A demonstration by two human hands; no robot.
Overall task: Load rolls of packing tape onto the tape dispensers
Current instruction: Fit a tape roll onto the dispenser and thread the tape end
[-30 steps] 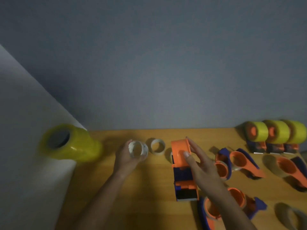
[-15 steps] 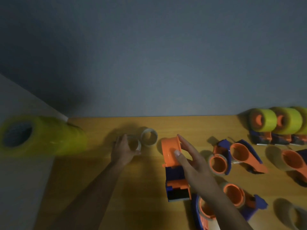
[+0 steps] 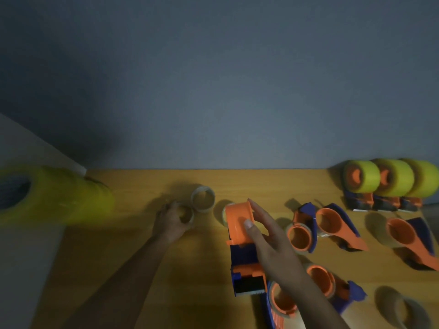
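Dispenser [image 3: 240, 230]: orange hub, blue body.

Wooden table [image 3: 133, 269], grey wall [image 3: 213, 79], dim light

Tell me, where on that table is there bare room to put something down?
The widest bare wood lies near the front, between the left forearm and the dispenser under the right hand. A bare strip runs along the wall, between the empty ring and the three loaded dispensers. The right side is crowded with dispensers; the left hand holds a ring beside the yellow roll stack.
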